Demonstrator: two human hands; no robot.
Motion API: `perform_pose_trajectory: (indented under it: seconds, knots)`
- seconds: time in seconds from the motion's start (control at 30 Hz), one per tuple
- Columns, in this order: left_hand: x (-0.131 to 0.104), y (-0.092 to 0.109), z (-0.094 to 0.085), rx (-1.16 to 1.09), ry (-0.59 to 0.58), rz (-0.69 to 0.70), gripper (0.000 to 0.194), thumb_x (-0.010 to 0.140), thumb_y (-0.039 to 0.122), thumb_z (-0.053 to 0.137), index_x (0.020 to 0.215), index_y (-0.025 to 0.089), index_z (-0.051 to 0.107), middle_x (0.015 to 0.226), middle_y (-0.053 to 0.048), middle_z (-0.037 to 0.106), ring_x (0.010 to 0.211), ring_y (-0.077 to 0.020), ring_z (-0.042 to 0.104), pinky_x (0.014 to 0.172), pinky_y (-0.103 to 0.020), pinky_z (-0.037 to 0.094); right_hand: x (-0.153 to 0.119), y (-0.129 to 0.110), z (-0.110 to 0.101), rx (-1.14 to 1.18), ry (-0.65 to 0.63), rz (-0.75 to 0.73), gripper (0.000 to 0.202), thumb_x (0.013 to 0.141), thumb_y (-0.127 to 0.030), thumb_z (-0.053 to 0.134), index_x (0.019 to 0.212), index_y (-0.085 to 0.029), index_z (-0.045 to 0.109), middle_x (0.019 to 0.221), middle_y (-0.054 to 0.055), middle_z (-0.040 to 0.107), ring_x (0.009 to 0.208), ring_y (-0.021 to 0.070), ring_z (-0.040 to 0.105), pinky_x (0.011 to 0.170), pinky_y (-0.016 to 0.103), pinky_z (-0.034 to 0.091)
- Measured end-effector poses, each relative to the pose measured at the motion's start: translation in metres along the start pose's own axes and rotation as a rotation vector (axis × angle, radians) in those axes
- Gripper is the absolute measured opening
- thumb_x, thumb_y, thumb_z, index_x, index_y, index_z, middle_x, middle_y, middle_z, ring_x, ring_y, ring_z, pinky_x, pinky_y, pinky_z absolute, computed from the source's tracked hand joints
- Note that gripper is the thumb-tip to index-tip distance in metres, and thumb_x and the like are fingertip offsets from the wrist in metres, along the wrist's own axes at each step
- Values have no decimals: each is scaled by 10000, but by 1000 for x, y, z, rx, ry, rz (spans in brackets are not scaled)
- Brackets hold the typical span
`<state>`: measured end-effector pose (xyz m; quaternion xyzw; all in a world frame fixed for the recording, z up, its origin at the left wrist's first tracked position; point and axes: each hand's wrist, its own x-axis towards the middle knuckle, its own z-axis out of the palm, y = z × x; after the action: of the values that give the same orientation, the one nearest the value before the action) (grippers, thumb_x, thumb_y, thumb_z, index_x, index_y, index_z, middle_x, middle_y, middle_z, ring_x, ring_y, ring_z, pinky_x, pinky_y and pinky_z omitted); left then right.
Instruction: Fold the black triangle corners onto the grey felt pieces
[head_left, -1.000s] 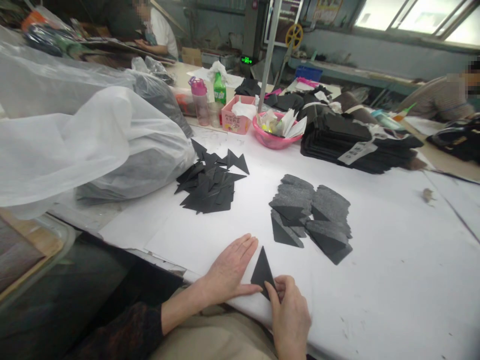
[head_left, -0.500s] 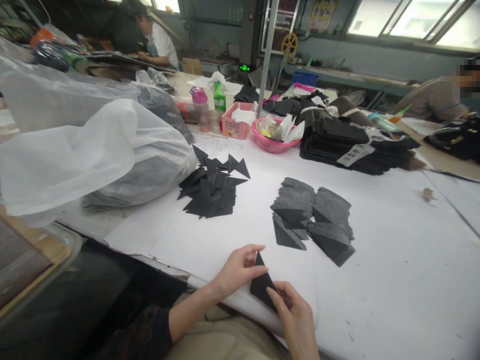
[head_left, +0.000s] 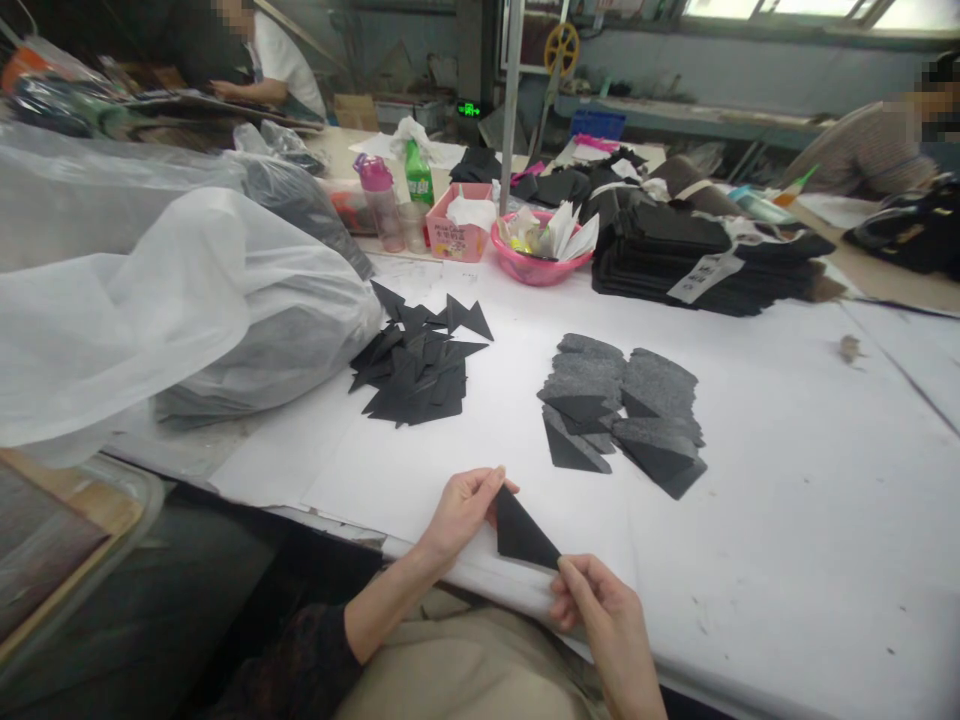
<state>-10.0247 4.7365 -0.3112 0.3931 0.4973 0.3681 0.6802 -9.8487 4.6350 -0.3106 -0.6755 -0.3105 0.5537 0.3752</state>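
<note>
Between my two hands, just above the table's front edge, is a black triangular piece [head_left: 523,532], thin like fabric or sheet. My left hand [head_left: 466,508] pinches its upper left corner. At its right corner, my right hand [head_left: 602,592] grips the tip between thumb and fingers. Beyond my hands on the left lies a loose pile of black triangles [head_left: 427,375]. To the right, overlapping grey pieces [head_left: 589,372] are laid out in two columns, with several dark triangular pieces [head_left: 660,455] showing at their near end.
A large translucent plastic bag [head_left: 285,320] bulges at the left. Behind stand a pink basin [head_left: 540,265], a pink box [head_left: 459,235], a bottle [head_left: 382,205] and a stack of black pieces [head_left: 667,265]. One person [head_left: 281,65] sits back left, another [head_left: 862,145] back right.
The triangle has turned so its long edge slopes down to the right. My left hand now holds its upper corner; my right hand has shifted out to its right tip. The camera view has tilted down slightly.
</note>
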Motion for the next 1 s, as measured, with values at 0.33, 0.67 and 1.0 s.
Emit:
perform_pose_trajectory:
  seconds: [0.33, 0.67, 1.0]
  knots:
    - [1, 12, -19, -67, -105, -40, 574, 700, 438, 813, 1133, 114, 621, 881, -70, 714, 708, -172, 657, 574, -230, 487, 20, 0, 8, -73, 58, -67, 514, 791, -695, 530, 678, -194, 543, 568, 1, 594, 466, 120, 520, 465, 238, 401]
    - [11, 23, -60, -105, 175, 43, 406, 801, 407, 729, 1038, 121, 566, 798, -44, 670, 644, -142, 667, 580, -243, 541, 92, -49, -13, -894, 492, -533, 460, 934, -499, 387, 1122, -147, 614, 1121, 159, 590, 1073, 281, 493, 895, 416, 406]
    - [-1, -4, -32, 327, 15, 163, 279, 868, 376, 588, 1004, 141, 648, 836, -55, 685, 691, -148, 645, 636, -245, 508, 118, -54, -12, -833, 465, -456, 326, 807, -473, 577, 925, -171, 615, 926, 112, 584, 929, 271, 478, 823, 408, 364]
